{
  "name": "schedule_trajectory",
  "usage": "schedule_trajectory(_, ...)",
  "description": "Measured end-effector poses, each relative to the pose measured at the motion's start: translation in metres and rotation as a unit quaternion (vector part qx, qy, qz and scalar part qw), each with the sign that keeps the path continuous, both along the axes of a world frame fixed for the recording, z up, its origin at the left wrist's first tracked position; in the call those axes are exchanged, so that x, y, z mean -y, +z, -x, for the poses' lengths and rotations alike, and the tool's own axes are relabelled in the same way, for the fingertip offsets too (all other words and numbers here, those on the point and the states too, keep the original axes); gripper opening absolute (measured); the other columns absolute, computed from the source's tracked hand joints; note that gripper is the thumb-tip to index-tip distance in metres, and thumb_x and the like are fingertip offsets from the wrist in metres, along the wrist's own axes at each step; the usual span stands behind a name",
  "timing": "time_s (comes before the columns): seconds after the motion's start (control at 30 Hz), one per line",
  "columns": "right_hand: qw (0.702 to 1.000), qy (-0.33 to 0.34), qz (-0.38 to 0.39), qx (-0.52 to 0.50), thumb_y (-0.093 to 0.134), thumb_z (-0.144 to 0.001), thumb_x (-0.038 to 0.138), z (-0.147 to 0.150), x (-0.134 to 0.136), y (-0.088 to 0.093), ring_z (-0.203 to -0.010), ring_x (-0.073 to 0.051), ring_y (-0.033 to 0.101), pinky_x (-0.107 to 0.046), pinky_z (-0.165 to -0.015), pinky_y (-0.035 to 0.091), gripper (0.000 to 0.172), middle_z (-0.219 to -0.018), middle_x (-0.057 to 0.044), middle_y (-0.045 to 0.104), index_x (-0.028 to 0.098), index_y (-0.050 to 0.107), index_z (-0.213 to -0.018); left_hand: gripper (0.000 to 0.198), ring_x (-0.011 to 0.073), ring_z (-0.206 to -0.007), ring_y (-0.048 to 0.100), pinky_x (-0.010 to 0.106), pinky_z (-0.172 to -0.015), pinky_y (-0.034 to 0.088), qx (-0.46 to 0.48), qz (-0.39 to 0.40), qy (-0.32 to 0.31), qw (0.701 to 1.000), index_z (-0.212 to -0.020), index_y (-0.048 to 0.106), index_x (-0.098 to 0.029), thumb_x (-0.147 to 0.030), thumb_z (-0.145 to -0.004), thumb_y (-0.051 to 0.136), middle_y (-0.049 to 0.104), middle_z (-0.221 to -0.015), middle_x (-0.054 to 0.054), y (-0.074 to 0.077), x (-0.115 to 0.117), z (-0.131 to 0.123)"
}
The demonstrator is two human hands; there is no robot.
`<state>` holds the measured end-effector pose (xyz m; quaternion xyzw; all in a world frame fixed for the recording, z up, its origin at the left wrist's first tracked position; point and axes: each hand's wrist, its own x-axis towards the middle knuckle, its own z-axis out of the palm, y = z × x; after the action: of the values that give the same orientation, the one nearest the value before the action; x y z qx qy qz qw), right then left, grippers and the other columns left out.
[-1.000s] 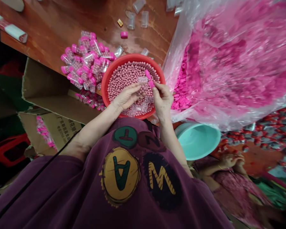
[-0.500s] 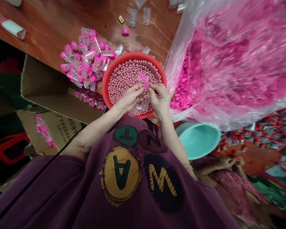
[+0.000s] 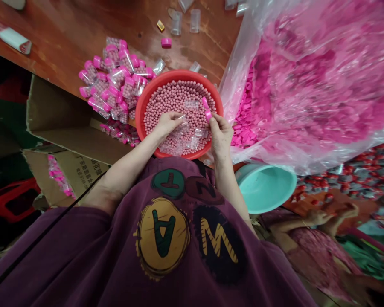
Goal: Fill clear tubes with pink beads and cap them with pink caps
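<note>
Right grip (image 3: 220, 138) closed on pink plastic cap (image 3: 208, 115) | left grip (image 3: 168, 125) curled by clear plastic vial (image 3: 181, 121), hold unclear | both light, stiff, slick; rim-held best

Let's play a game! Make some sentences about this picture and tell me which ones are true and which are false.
1. The red bowl is full of pink beads. True.
2. The right hand pinches a green cap. False: it pinches a pink cap.
3. Clear tubes with pink caps lie in a pile beside the bowl. True.
4. The turquoise basin is on the person's left. False: it is on the person's right.
</note>
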<state>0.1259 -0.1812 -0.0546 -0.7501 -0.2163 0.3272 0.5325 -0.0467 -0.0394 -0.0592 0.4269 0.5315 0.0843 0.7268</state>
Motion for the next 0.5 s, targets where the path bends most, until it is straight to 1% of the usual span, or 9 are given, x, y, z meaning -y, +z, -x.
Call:
schedule_trajectory(0.07, 1.0, -0.011, 0.006, -0.007, 0.078, -0.093, 0.078, -0.004, 0.005, -0.003, -0.081, -0.018, 0.074, -0.04, -0.085, 0.069, 0.058, -0.097, -0.001, 0.081, 0.028, 0.084, -0.122, 0.017, 0.0228, -0.095, 0.076, 0.038, -0.099, 0.061, -0.09, -0.041, -0.023, 0.995, -0.101, 0.081, -0.012, -0.013, -0.084, 0.084, 0.082, -0.097, 0.007, -0.012, -0.006, -0.01)
schedule_trajectory(0.13, 0.999, -0.021, 0.012, -0.022, 0.079, -0.091, 0.079, -0.003, 0.007, -0.004, -0.077, -0.017, 0.071, -0.038, -0.08, 0.068, 0.06, -0.093, 0.0, 0.08, 0.027, 0.084, -0.121, 0.014, 0.0247, -0.098, 0.076, 0.04, -0.101, 0.061, -0.148, -0.082, -0.053, 0.984, -0.095, 0.08, -0.013, -0.008, -0.082, 0.083, 0.08, -0.092, 0.006, -0.019, -0.009, -0.025)
schedule_trajectory(0.2, 0.999, -0.022, 0.026, -0.031, 0.08, -0.09, 0.08, 0.001, 0.009, -0.003, -0.073, -0.017, 0.069, -0.036, -0.077, 0.066, 0.062, -0.088, 0.001, 0.078, 0.026, 0.084, -0.121, 0.014, 0.0246, -0.099, 0.076, 0.038, -0.102, 0.06, -0.167, -0.099, -0.062, 0.979, -0.091, 0.078, -0.014, -0.005, -0.081, 0.082, 0.077, -0.088, 0.004, -0.02, -0.01, -0.04)
schedule_trajectory(0.23, 0.999, -0.02, 0.034, -0.03, 0.079, -0.09, 0.08, 0.003, 0.009, -0.002, -0.072, -0.016, 0.068, -0.037, -0.077, 0.066, 0.063, -0.086, 0.001, 0.077, 0.026, 0.084, -0.121, 0.014, 0.0236, -0.097, 0.076, 0.037, -0.1, 0.06, -0.163, -0.085, -0.052, 0.982, -0.09, 0.077, -0.015, -0.004, -0.082, 0.081, 0.076, -0.085, 0.002, -0.018, -0.011, -0.046)
schedule_trajectory(0.3, 0.999, -0.015, 0.043, -0.023, 0.076, -0.092, 0.081, 0.006, 0.009, -0.001, -0.074, -0.017, 0.069, -0.039, -0.081, 0.067, 0.063, -0.086, 0.0, 0.077, 0.025, 0.084, -0.122, 0.016, 0.0201, -0.089, 0.075, 0.031, -0.091, 0.059, -0.127, -0.01, -0.015, 0.992, -0.092, 0.077, -0.014, -0.002, -0.083, 0.079, 0.074, -0.081, 0.001, -0.011, -0.01, -0.052)
schedule_trajectory(0.37, 0.999, -0.011, 0.036, -0.011, 0.076, -0.094, 0.079, 0.006, 0.009, 0.002, -0.084, -0.02, 0.074, -0.043, -0.09, 0.068, 0.061, -0.096, -0.002, 0.081, 0.026, 0.084, -0.123, 0.019, 0.0164, -0.082, 0.074, 0.026, -0.08, 0.057, -0.055, 0.092, 0.025, 0.994, -0.101, 0.077, -0.014, -0.001, -0.086, 0.076, 0.077, -0.084, 0.001, -0.001, -0.009, -0.048)
schedule_trajectory(0.43, 1.0, -0.002, 0.016, 0.013, 0.076, -0.096, 0.076, 0.005, 0.006, 0.006, -0.099, -0.023, 0.079, -0.047, -0.102, 0.068, 0.056, -0.109, -0.005, 0.085, 0.026, 0.084, -0.122, 0.027, 0.0136, -0.079, 0.074, 0.024, -0.075, 0.056, 0.029, 0.178, 0.055, 0.982, -0.113, 0.078, -0.013, -0.002, -0.089, 0.074, 0.081, -0.093, 0.003, 0.009, -0.008, -0.035)
schedule_trajectory(0.5, 0.999, 0.016, -0.008, 0.045, 0.076, -0.098, 0.073, 0.005, 0.001, 0.012, -0.11, -0.024, 0.081, -0.048, -0.109, 0.067, 0.052, -0.119, -0.006, 0.087, 0.028, 0.085, -0.121, 0.034, 0.0126, -0.082, 0.076, 0.024, -0.076, 0.058, 0.1, 0.231, 0.073, 0.965, -0.122, 0.077, -0.015, -0.002, -0.09, 0.074, 0.083, -0.101, 0.003, 0.018, -0.004, -0.02)
